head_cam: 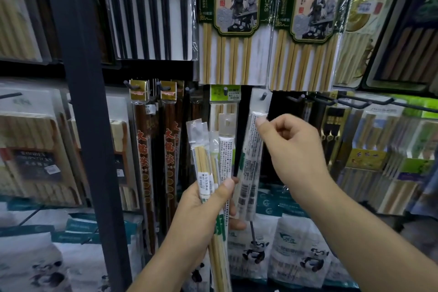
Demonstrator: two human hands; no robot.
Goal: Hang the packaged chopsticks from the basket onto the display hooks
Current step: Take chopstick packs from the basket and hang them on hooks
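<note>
Presently at a shop display wall, both hands raised.

Left hand (203, 206): grip closed around a bundle of packs (206, 161). These are slim, clear, glossy sleeves fanned upward. Pale square-cut bamboo sticks show through the front one, which carries a small white price sticker. The thumb is pressed across the sleeves and the fingers are curled behind. The lower ends of the sticks run down past the palm.

Right hand (294, 149): narrow pinch grip, thumb and forefinger on the upper part of a single pack (251, 161). It is a long, flat, crinkly film sleeve, white with dense fine print and barcodes near the bottom. It hangs slightly tilted, just beside the bundle. Its clear header reaches up to a short dark hook (262, 96), and the peg tip shows against the header. Whether the hole is fully threaded, I cannot tell.

Surroundings:
- Left of the bundle hang dark brown lacquered pairs (142, 149) in narrow sleeves with gold foil headers and orange characters.
- Behind the bundle hangs a bamboo pack with a green header (225, 95).
- On the upper row is a white card of black square sticks (149, 19), beside two wide packs of pale bamboo sticks (233, 59) with green-bordered illustrated labels.
- To the right, bare black wire pegs (355, 103) stick out.
- A matte dark upright post (87, 125) stands at left.
- Below are soft white bags with panda prints (301, 251).
</note>
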